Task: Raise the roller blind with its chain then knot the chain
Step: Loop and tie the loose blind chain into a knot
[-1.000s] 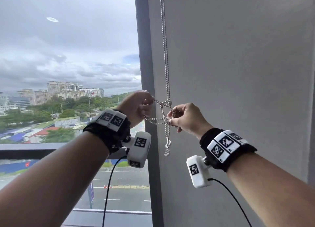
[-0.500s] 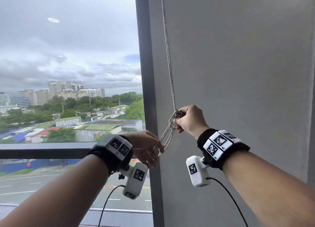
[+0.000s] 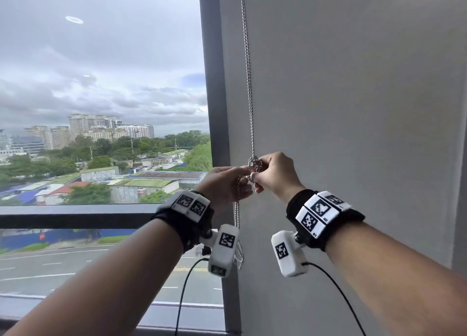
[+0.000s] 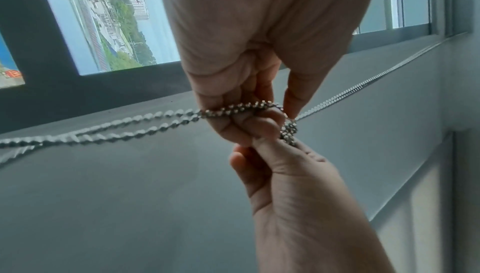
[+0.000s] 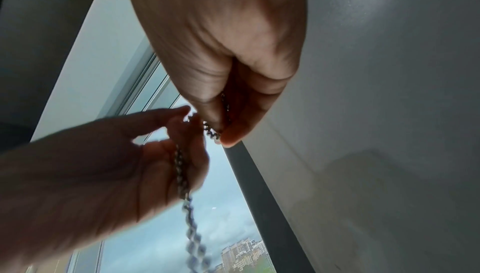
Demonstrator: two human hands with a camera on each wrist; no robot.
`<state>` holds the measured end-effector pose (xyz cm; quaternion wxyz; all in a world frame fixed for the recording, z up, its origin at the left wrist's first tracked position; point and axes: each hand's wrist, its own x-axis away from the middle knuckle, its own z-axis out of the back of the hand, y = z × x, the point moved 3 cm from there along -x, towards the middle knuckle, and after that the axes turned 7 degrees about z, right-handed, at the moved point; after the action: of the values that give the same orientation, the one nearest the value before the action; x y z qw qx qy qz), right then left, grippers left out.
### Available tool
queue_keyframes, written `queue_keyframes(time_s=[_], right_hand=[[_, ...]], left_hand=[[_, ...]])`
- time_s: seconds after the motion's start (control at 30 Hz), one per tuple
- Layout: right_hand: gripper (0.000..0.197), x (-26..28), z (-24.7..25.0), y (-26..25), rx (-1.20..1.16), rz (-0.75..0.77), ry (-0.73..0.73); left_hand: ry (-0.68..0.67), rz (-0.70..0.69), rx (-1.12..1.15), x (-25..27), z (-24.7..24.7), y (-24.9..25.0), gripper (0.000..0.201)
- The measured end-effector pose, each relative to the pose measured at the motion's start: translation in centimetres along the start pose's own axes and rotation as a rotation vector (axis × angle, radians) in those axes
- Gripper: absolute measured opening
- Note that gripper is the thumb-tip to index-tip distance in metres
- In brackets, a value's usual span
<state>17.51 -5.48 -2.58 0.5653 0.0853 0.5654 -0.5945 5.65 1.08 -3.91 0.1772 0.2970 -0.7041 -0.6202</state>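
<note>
A metal bead chain (image 3: 249,83) hangs down the grey wall just right of the window frame. A tight knot (image 3: 254,163) sits in it at hand height. My right hand (image 3: 273,174) pinches the chain at the knot (image 4: 288,131), thumb and forefinger closed on the beads (image 5: 214,132). My left hand (image 3: 227,184) is just left of it, fingers curled round the doubled chain (image 4: 233,110) directly under the knot. The slack loop (image 3: 237,217) drops from my left hand behind the wrist camera. No roller blind fabric shows over the glass.
A dark vertical window frame post (image 3: 214,83) stands just left of the chain, and a dark horizontal rail (image 3: 75,213) crosses the glass below hand height. The plain grey wall (image 3: 353,108) fills the right side. Camera cables (image 3: 182,297) hang from both wrists.
The open loops seen a second ago have drawn into a tight knot. My left hand dropped pulling the chain down, then rose back beside my right hand, which stayed at the knot.
</note>
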Motion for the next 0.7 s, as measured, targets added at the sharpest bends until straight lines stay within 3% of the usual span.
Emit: queue_keyframes(time_s=[0.27,0.5,0.7], right_hand=[[0.011,1.7,-0.4,0.7,-0.01,0.165,0.028],[0.004,3.1,-0.7,1.6,-0.197,0.181,0.09],[0.011,3.3,-0.7,2.0,-0.16,0.278,0.193]], left_hand=[[0.222,-0.16,-0.149,-1.5,0.2,-0.1,0.023],[0.223,-0.236,-0.003,-1.8,0.1,-2.1,0.019],[0.162,-0.26,0.173,-1.2,-0.3,-3.6,0.022]])
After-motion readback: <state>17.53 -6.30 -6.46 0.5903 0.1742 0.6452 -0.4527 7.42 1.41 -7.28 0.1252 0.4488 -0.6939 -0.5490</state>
